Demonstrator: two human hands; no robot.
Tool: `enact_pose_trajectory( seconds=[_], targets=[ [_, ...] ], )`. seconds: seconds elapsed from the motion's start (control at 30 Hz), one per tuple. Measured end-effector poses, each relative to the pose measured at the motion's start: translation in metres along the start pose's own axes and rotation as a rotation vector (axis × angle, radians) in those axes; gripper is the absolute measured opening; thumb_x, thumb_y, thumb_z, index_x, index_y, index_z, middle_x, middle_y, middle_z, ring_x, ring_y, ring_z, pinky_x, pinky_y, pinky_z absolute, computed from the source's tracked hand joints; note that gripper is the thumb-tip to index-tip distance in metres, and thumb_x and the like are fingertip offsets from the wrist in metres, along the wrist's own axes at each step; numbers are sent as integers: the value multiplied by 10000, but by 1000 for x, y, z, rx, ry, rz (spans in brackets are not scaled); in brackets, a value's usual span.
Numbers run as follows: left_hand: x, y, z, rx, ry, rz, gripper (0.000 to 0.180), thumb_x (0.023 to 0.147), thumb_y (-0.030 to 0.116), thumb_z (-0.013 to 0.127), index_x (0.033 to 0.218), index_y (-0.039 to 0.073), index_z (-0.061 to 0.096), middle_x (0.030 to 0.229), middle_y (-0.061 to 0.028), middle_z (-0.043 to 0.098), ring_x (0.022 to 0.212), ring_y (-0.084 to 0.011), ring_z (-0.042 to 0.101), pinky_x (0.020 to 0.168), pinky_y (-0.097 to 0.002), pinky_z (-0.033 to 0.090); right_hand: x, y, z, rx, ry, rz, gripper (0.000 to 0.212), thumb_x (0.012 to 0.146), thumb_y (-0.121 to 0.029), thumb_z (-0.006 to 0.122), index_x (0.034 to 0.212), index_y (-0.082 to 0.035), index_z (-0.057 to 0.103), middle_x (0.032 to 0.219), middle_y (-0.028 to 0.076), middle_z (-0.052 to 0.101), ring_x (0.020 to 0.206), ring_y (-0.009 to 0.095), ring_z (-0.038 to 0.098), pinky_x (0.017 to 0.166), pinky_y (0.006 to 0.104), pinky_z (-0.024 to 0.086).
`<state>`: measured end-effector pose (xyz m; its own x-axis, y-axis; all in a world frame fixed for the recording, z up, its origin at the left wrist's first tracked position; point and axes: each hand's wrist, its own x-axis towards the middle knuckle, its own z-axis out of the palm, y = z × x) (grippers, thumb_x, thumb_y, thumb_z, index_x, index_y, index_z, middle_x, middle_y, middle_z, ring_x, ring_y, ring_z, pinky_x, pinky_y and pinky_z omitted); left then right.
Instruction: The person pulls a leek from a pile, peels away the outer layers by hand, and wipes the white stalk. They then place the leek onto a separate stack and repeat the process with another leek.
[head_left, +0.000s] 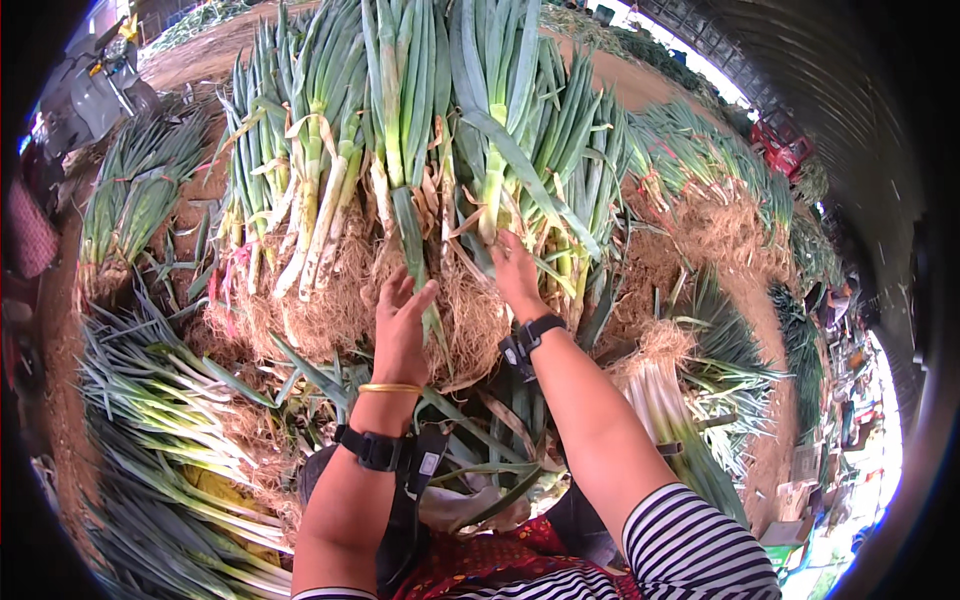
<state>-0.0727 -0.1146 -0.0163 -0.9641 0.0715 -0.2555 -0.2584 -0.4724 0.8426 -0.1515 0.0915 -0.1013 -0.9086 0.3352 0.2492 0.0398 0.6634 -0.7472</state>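
Several leeks with broad green leaves and shaggy brown roots lie in a large heap (330,210) in front of me, tops pointing away. My left hand (402,325) hovers over the roots near the heap's middle, fingers spread, holding nothing that I can see. A hanging green leaf (410,235) drops down close to its fingertips. Farther right, my right hand (516,272) reaches to the pale lower end of a leek (492,195) on top of the heap. Its fingers stretch up beside that stalk; whether they touch it is unclear. Tangled roots (472,325) lie between both hands.
Loose leeks (170,400) cover the ground at my left. Tied bundles stand at the far left (140,200) and right (700,170). Close on my right lies another bundle (665,390), roots away from me. A grey scooter (90,95) stands beyond, left.
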Motion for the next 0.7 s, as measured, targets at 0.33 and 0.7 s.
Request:
enact_pose_trajectory(
  seconds=[0.33,0.7],
  targets=[
    [4,-2,-4,10,-98,-18,523,810,239,620,1282,110,435,1343,-95,411,1261,-216,336,1031,-432,169,38,-61,-9,-315,-45,268,591,620,-300,681,1117,-36,498,985,187,616,941,333,584,799,403,464],
    [1,-26,13,963,-225,659,473,758,103,619,1211,67,489,1150,-112,542,1080,-301,460,966,-373,322,28,-138,-79,745,-129,-81,351,706,-45,658,1016,19,507,906,92,576,757,159,579,666,277,484]
  ],
)
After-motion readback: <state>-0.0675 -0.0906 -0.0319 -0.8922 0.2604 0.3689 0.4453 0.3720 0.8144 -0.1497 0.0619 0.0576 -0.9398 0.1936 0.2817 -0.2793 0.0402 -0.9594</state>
